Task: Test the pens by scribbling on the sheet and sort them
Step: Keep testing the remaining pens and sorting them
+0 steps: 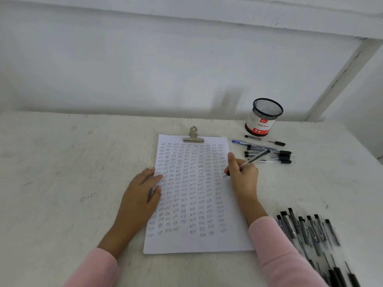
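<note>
1. Pink sleeves [277,245] sit nearest us at the bottom of the view. Just beside the right one, a heap of pens [306,228] lies on the table [62,162].
2. Our right hand [242,172] grips one pen [253,159] in a writing pinch. Its tip is at the right edge of the sheet [196,243], about midway down the last column, and the barrel slants up and away to the right.
3. Our left hand [143,189] lies flat on the sheet's left edge with straight fingers, pressing the paper and holding nothing.
4. A metal clip [193,135] pins the top of the sheet. Small marks nearly fill it, and the bare paper lies mostly along the bottom.
5. To test well, we think a short, light stroke in a free gap is best, so fresh ink reads clearly against the crowded marks. The flat left hand should stop the paper sliding.
6. A row of pens [269,155] lies right of the sheet, in front of a mesh cup [264,118]. We take it for a sorted group, though we cannot tell which verdict it stands for.
</note>
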